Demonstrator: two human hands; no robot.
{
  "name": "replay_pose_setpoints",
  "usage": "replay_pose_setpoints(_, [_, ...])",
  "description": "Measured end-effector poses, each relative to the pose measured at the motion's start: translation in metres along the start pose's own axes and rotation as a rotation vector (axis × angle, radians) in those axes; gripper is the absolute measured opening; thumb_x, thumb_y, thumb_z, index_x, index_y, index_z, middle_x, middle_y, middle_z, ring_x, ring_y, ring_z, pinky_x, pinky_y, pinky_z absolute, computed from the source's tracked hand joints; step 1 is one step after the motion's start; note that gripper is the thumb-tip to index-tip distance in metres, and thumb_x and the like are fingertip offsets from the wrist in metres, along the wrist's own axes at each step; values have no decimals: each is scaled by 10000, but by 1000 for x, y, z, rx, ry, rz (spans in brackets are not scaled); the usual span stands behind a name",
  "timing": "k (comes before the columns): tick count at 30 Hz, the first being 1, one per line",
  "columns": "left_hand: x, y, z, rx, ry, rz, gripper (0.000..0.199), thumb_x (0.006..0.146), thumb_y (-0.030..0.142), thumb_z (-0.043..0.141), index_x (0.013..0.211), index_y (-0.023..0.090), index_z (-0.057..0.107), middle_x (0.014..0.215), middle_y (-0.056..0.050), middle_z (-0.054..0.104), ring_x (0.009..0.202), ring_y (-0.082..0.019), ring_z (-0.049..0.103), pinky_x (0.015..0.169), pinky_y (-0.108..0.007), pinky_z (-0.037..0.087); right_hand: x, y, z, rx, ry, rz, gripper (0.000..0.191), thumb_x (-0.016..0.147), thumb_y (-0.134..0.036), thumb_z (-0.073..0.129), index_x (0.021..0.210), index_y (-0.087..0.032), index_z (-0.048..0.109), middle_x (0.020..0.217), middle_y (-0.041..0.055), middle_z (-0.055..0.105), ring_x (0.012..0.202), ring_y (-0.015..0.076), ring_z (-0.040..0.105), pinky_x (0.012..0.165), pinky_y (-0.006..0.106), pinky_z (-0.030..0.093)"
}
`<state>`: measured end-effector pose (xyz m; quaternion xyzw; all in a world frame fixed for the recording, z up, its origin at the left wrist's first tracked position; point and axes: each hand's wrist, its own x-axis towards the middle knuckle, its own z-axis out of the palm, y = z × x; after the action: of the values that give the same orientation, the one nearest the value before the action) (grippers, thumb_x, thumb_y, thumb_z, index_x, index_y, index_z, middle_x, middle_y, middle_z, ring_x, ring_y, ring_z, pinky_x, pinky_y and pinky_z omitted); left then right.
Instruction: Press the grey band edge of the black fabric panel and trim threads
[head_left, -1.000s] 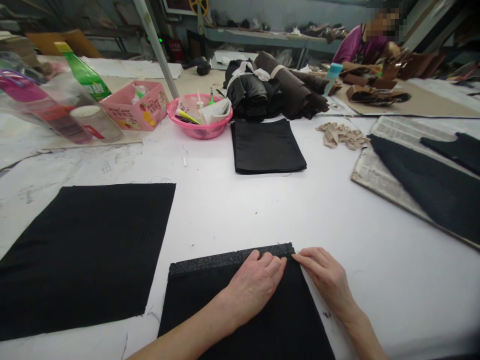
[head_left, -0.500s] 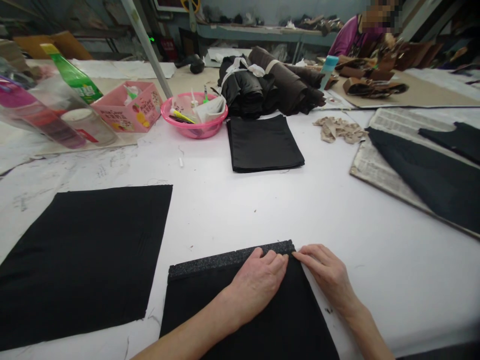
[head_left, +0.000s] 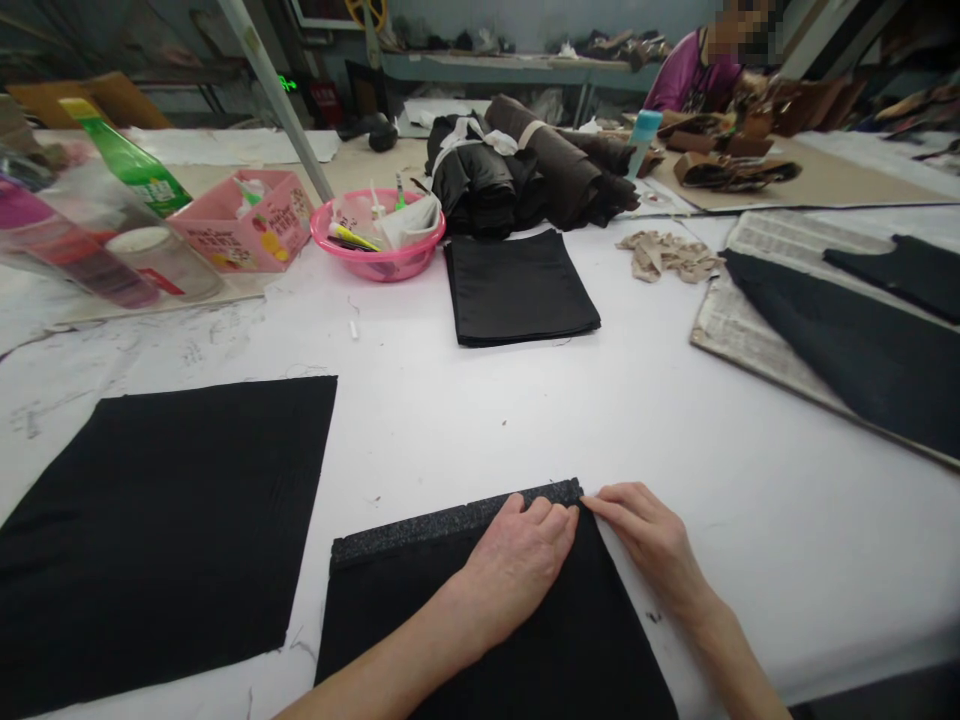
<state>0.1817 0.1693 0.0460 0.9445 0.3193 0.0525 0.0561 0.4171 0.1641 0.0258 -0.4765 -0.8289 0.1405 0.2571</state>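
Note:
A black fabric panel (head_left: 420, 610) lies on the white table in front of me, with a speckled dark grey strip (head_left: 420, 528) along its far edge. My left hand (head_left: 525, 560) rests on the panel, its fingers curled and pressed together on the strip near the right corner. At that same corner, the thumb and fingertips of my right hand (head_left: 654, 535) pinch the panel's edge. The two hands' fingertips nearly meet. What lies under the left fingers is hidden.
Another black panel (head_left: 172, 520) lies at left. Farther back are a stack of black pieces (head_left: 521, 290), a pink basin (head_left: 375, 262), a pink box (head_left: 251, 225) and dark rolls (head_left: 555, 165). Dark cut pieces (head_left: 855, 340) cover a board at right. A person (head_left: 686, 75) works beyond.
The view has shifted slightly, so the surroundings sit a little farther left. Both hands stay at the panel's right corner, with barely any finger movement.

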Motion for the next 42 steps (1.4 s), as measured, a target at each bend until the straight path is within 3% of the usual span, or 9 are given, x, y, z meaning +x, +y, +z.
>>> replay_pose_setpoints(4, [-1,1,0,10,36,-3,399,989,152,388,1382,81,381,1007,-68,549,898,-191,498,720,-350,400,1,3,-3,69,51,86,258,971,-207,534,1202,-286,619,1059,43,603,965,193,591,823,341,537])
replay_pose_setpoints(12, [-2,0,1,-37,77,-8,362,991,152,377,1341,72,427,994,-51,541,872,-193,478,717,-357,391,4,-1,-3,-8,-16,-15,287,966,-128,520,1166,-301,634,1016,36,608,945,190,558,794,354,508])
replay_pose_setpoints(21, [1,-1,-1,-52,60,-20,357,973,155,426,1324,90,435,993,-46,537,865,-192,475,708,-353,381,-1,1,0,-60,-21,-31,325,964,-89,503,1205,-281,609,1055,41,599,975,186,555,838,357,487])
replay_pose_setpoints(29, [0,0,1,-39,59,-24,345,979,159,412,1318,98,433,982,-56,541,857,-192,478,692,-347,373,2,-3,-3,40,28,19,332,944,-119,565,1239,-271,581,1070,39,590,983,180,560,853,343,488])
replay_pose_setpoints(42, [3,-2,-1,-51,39,-22,336,975,157,399,1303,99,440,971,-50,526,851,-192,478,693,-347,378,3,1,1,-84,-46,-65,270,960,-83,524,1164,-241,603,1040,40,602,987,177,534,853,346,459])
